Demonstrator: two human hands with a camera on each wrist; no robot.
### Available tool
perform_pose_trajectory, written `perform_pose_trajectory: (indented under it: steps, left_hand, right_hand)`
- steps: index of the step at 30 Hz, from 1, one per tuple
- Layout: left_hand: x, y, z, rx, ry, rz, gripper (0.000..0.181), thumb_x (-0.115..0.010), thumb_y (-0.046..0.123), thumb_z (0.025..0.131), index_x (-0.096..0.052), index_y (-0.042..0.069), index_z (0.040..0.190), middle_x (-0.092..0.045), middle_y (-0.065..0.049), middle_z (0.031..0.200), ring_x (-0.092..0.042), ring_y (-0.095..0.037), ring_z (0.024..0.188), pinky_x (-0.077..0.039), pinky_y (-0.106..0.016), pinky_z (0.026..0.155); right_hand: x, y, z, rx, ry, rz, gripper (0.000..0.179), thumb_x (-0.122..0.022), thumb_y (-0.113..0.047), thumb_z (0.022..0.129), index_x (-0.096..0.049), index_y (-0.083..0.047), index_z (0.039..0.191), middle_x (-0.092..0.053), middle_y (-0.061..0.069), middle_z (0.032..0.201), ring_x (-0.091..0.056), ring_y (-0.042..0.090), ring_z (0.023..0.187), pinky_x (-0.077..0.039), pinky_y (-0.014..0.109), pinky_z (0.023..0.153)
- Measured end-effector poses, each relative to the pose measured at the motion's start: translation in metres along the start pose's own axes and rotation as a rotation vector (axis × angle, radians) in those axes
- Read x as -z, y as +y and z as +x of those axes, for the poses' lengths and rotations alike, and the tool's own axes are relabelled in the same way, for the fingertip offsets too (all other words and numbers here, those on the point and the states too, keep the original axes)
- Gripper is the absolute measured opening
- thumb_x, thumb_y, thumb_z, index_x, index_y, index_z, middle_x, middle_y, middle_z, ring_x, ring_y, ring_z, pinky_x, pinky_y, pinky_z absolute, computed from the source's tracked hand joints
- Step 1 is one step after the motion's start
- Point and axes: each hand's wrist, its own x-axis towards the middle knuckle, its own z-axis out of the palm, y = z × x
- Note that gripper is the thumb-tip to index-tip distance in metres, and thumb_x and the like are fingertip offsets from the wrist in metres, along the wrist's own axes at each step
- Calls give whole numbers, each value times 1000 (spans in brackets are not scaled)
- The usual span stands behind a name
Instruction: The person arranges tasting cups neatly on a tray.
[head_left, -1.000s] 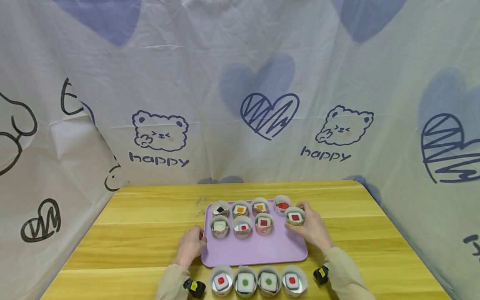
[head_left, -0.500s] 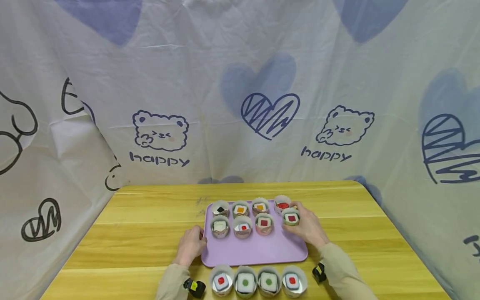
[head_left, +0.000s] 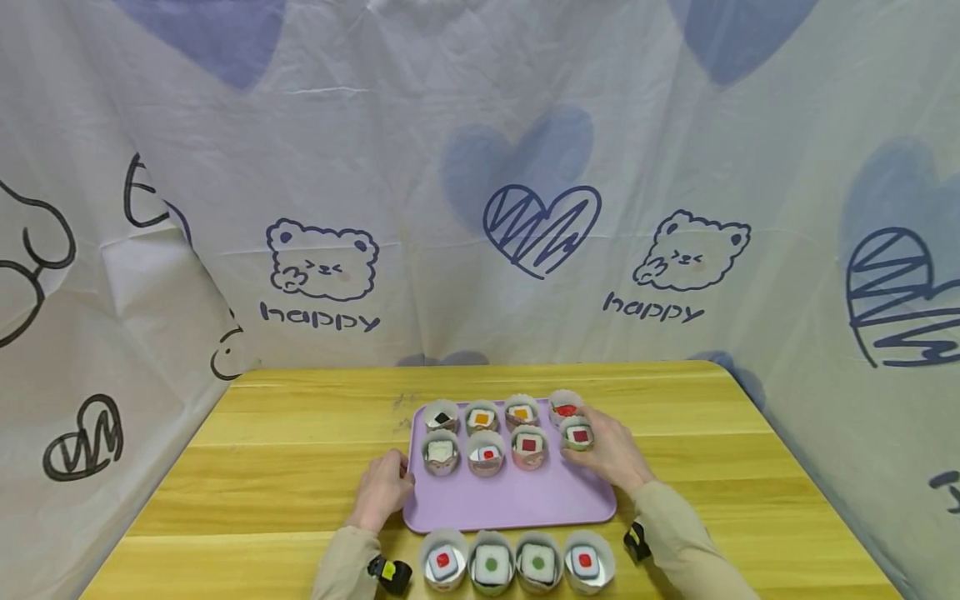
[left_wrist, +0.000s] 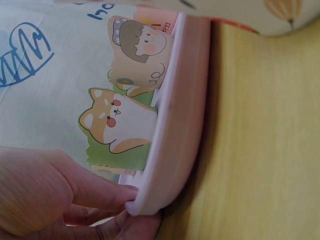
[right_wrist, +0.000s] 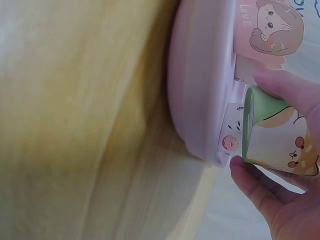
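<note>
My right hand (head_left: 615,450) holds a green-based paper cake cup (head_left: 577,435) between thumb and fingers, over the right part of the lilac tray (head_left: 517,504). Inside it sits a white cube with a dark red square on top. The right wrist view shows a dog print on this held cup (right_wrist: 280,137), its base close to the tray's rim. At the tray's left edge my left hand (head_left: 381,492) pinches the rim, thumb on top and fingers below, as the left wrist view shows. Just behind the held cup stands a cup with a red topping (head_left: 564,408).
Two rows of paper cups fill the tray's back half, one with an orange-topped cube (head_left: 482,418), another with a plain pale cube (head_left: 440,452). Before the tray, several more cups (head_left: 491,565) line up on the wooden table (head_left: 285,467). A printed curtain (head_left: 435,167) hangs behind.
My right hand has moved a little to the left with the held cup, toward the end of the tray's second row. The left hand has stayed at the rim.
</note>
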Motion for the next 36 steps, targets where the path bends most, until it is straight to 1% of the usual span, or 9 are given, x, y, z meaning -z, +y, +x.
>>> perform_pose_trajectory:
  steps: [5,13,23,31,36]
  left_hand:
    - [0,0,-1,-2,7,4,12,-63,3,88,-65,-5,97,-65,-13,83,-58,-23,74,-48,-35,66]
    - [-1,-1,1,4,5,0,12,-62,3,88,-65,-4,97,-65,-13,84,-57,-23,75,-48,-35,67]
    - [-1,-1,1,0,7,-4,12,-63,3,88,-65,-5,96,-65,-13,84,-57,-23,74,-47,-34,66]
    - [-1,-1,1,-5,16,-4,9,-63,3,87,-65,-3,93,-65,-12,81,-57,-22,72,-45,-33,63]
    - [-1,-2,1,-7,20,-2,9,-63,3,87,-65,-3,93,-65,-12,81,-57,-22,72,-46,-33,64]
  right_hand:
    - [-1,-1,1,-1,-11,-19,73,-87,-21,76,-53,3,136,-69,20,118,-69,33,102,-59,45,87]
    - [-4,0,3,21,-1,-89,71,-89,-26,73,-56,2,129,-70,18,113,-69,29,96,-60,42,81]
    - [-6,-5,5,20,-26,-102,68,-90,-27,72,-56,0,125,-70,16,109,-69,26,91,-59,39,77]
    - [-8,-8,4,26,-31,-132,63,-91,-26,70,-57,-1,117,-70,15,100,-67,22,81,-57,35,69]
    - [-10,-7,4,26,-34,-150,63,-91,-27,70,-56,-2,116,-70,15,98,-67,22,80,-57,34,68]
